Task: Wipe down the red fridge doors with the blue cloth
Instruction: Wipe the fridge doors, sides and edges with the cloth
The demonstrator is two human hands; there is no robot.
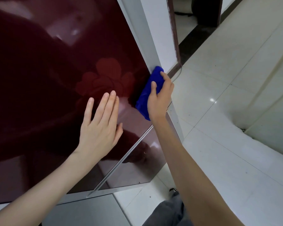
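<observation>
Cloth (144,99) half hidden under right grip (160,97) curled round it — left grip (100,128) spread flat.

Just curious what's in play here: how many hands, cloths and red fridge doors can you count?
Hands: 2 (left hand, right hand)
Cloths: 1 (blue cloth, held by the right hand)
Red fridge doors: 2 (upper door, lower door)
Total: 5
</observation>
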